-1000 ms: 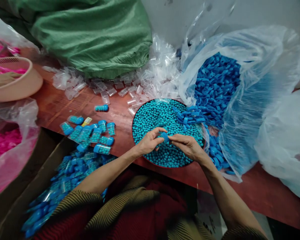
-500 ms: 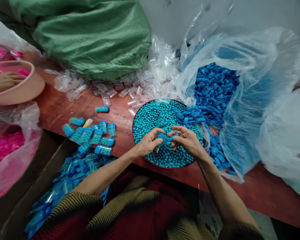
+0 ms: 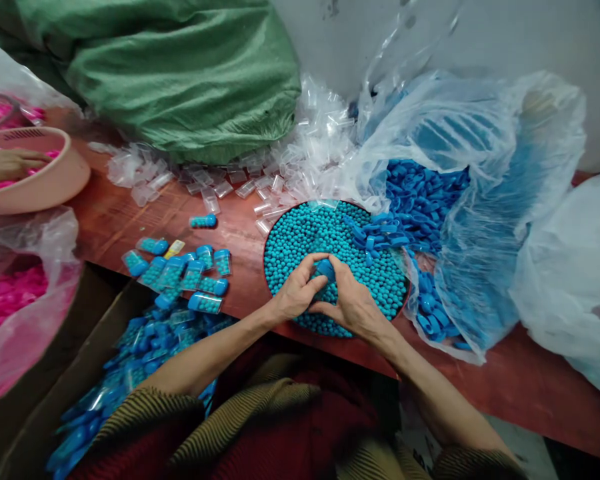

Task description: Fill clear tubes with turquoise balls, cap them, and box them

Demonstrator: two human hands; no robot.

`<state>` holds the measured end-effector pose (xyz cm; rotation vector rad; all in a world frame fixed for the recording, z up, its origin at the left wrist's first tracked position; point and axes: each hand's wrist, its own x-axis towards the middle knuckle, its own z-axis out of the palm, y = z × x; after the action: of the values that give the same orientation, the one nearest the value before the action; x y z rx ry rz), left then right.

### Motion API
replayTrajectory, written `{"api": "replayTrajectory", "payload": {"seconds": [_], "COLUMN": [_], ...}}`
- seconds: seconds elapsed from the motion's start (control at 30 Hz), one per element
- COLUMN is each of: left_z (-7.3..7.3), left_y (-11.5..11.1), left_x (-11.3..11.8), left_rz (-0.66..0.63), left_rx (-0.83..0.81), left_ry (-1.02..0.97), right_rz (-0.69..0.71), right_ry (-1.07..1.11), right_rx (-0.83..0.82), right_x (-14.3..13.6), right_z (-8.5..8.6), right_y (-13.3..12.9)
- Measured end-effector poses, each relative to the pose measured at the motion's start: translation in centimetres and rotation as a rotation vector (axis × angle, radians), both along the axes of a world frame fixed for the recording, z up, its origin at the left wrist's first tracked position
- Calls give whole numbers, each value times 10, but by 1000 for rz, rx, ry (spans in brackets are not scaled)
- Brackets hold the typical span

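Over a round tray (image 3: 267,273) full of small blue beads (image 3: 305,233), my two hands meet around a small blue-capped container (image 3: 325,269). My left hand (image 3: 297,287) is closed on it from the left, thumb and index finger around its side. From the right, my right hand (image 3: 353,303) curls against the same container, its index finger near the cap and its thumb lower down. The container's lower part is largely hidden by my fingers. Blue caps (image 3: 380,232) lie on the tray's right rim, spilling from a clear plastic bag (image 3: 485,220).
Several filled containers (image 3: 173,272) lie left on the red table (image 3: 245,247), above a box of more (image 3: 145,353). Empty clear containers (image 3: 290,173) heap behind the tray, beside a green sack (image 3: 190,80). Another person's hand (image 3: 15,163) reaches into a pink basin (image 3: 75,167).
My right hand has moved left from over the beads and closed in on the container. My left hand stays nearly in place. The bag's opening has sagged a little.
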<state>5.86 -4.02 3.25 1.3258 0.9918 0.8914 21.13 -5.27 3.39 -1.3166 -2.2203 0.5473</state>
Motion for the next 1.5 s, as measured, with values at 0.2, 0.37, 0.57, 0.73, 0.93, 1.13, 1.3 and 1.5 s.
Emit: {"api": "replayTrajectory", "payload": {"seconds": [0.2,0.37,0.57,0.73,0.93,1.13,1.3,1.5], "left_z": [0,3,-2,4,5,7,-4,-24], "left_y": [-3,-7,-4,2,2,8,27,43], "left_x": [3,8,5,-45,-135,-84,-7,12], "left_rz": [100,148,192,220,687,483,1,-47], "left_rx": [-23,-122,-58,30,243,546,472,434], "left_ry": [25,-25,83,218,786,970,1077,1033], "right_rz": [-59,-64,-76,-23,-494,-650,-595,-255], "right_ry": [-155,-129,-153,-165,-236,-542,-585,-548], "right_rx": [209,280,139,81,35,16,18,155], "right_x": [-14,-17,-27,-5,67,60,52,58], "right_z": [-18,-26,-26,-11,-12,-20,-26,-28], "right_y": [-3,-2,-5,5,55,88,88,68]}}
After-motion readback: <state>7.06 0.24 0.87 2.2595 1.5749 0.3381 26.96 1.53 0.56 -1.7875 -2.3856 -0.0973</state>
